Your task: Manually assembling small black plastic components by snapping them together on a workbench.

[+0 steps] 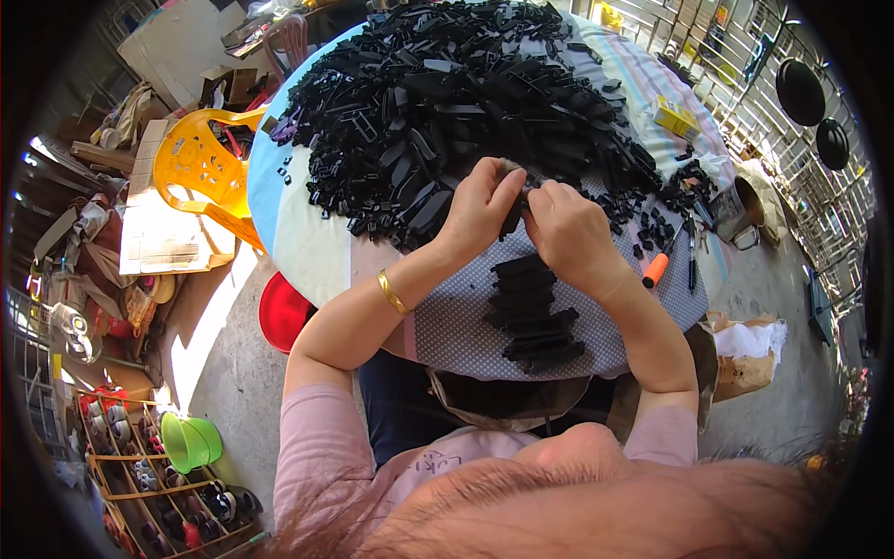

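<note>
while hands (pixel 477 212) (pixel 572 235) grip plastic (pixel 511 223), a bag (pixel 743 374) holds white material (pixel 748 339).

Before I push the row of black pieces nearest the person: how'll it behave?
The row of black pieces would probably break up, since the pieces look loose, with uneven ends. Each seems likely stiff and fairly light, judging by the thin, straight, plastic-like shapes. Rolling looks unlikely: they are long and flattish on the dotted cloth.
</note>
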`<state>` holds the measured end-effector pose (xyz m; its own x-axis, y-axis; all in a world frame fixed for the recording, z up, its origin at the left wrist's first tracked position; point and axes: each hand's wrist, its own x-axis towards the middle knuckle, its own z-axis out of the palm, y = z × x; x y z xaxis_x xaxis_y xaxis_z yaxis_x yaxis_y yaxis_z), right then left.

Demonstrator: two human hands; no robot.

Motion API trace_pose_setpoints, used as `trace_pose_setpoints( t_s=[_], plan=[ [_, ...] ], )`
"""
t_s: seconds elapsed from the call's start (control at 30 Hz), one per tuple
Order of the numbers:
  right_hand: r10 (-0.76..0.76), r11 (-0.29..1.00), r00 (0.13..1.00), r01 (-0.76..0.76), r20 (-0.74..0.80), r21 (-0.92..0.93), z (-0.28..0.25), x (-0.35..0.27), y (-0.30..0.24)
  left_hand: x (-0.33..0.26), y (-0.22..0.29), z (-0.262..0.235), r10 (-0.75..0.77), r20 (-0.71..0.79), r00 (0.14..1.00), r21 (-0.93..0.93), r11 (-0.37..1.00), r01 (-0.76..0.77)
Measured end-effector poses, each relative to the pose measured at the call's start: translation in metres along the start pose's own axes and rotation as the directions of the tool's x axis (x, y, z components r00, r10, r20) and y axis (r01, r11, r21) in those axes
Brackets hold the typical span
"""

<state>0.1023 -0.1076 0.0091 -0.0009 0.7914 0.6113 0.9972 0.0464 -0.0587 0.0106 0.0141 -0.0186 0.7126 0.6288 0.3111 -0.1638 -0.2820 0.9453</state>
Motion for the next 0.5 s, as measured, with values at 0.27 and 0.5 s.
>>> trace_pose_setpoints(
  t_s=[0.27, 0.5],
  plan=[
    [-0.089, 0.992, 0.993, 0.083, 0.071, 0.091, 0.001, -0.007, -0.007, -0.006, 0.002, 0.0, -0.089, 0.035, 0.995, -0.058, 0.994, 0.091],
    [0.061, 0.956, 0.998, -0.056, -0.007, 0.289, 0.015, -0.009, -0.014, -0.008, 0.011, 0.005, 0.112, -0.195, 0.974, 0.117, 0.989, -0.091]
  ],
)
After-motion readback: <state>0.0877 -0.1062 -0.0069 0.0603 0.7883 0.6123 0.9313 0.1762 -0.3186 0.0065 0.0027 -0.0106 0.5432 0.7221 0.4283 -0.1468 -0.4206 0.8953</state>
